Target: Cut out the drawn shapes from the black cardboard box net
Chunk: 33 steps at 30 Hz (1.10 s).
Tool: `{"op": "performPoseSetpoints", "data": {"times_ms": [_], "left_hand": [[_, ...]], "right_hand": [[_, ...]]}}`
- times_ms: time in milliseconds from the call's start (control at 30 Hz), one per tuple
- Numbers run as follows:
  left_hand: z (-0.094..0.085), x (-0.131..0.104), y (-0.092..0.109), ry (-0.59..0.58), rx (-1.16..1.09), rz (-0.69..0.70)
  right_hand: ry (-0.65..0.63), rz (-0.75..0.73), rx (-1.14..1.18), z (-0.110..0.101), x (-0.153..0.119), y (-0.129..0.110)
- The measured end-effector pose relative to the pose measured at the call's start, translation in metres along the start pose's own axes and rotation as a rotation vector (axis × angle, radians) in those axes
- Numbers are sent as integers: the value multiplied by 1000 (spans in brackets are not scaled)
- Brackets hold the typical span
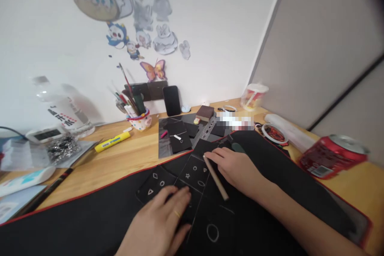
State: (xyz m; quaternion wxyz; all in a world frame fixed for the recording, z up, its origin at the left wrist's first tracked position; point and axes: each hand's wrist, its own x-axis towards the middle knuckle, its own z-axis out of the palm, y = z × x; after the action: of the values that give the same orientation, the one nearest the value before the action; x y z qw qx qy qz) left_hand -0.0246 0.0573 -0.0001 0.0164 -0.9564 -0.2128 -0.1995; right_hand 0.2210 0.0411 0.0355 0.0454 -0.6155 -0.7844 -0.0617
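My left hand (163,222) lies palm down on black paper cards, its fingers stretched out and a thin ring on one of them. Left of its fingertips is a black card (156,184) with small white outline shapes. Another black card (195,174) bears a star, an oval and other outlines. Nearer me, a card (222,230) carries one larger white oval. My right hand (237,168) rests palm down with fingers extended to the left. A pale, thin pencil-like stick (216,180) lies along its fingertips and thumb; no clear grip on it shows.
A black mat (75,216) with a red edge covers the desk front. Behind stand a pen cup (141,120), a phone (172,101) and a clear bottle (61,106). A yellow glue stick (113,141) lies left; a red can (333,156) is tipped at right.
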Motion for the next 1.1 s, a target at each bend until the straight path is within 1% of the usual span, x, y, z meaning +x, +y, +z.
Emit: {"op": "performPoseSetpoints", "data": {"times_ms": [100, 133, 200, 233, 300, 367, 433, 500, 567, 767, 867, 1000, 1100], "left_hand": [[-4, 9, -13, -223, -42, -245], [-6, 13, -16, -310, -62, -306], [-10, 20, -21, -440, -95, -403], [-13, 23, -22, -488, -107, -442], [-17, 29, -21, -537, -144, -495], [-19, 33, -19, -525, -194, -512], [-20, 35, -18, -478, -229, -492], [-19, 35, -19, -445, -244, -460], [-18, 34, -21, -437, -256, -442], [-18, 34, -26, -497, -188, -471], [-20, 38, -25, -512, -150, -455], [-22, 39, -23, -507, -220, -388], [-21, 37, -23, -471, -273, -386]], "right_hand": [[49, 193, -37, -11, -6, 14], [60, 271, -55, -14, -10, 22], [49, 413, -89, -17, -23, 41], [35, 476, -104, -16, -31, 52], [-6, 580, -127, -10, -46, 70], [-43, 657, -139, -1, -58, 84], [-68, 702, -136, 8, -65, 93], [-78, 733, -132, 13, -65, 97], [-82, 761, -125, 13, -63, 100], [-114, 861, -71, 6, -57, 106], [-133, 901, -61, 3, -59, 108], [-159, 910, -95, -5, -59, 113], [-179, 876, -143, -14, -60, 114]]}}
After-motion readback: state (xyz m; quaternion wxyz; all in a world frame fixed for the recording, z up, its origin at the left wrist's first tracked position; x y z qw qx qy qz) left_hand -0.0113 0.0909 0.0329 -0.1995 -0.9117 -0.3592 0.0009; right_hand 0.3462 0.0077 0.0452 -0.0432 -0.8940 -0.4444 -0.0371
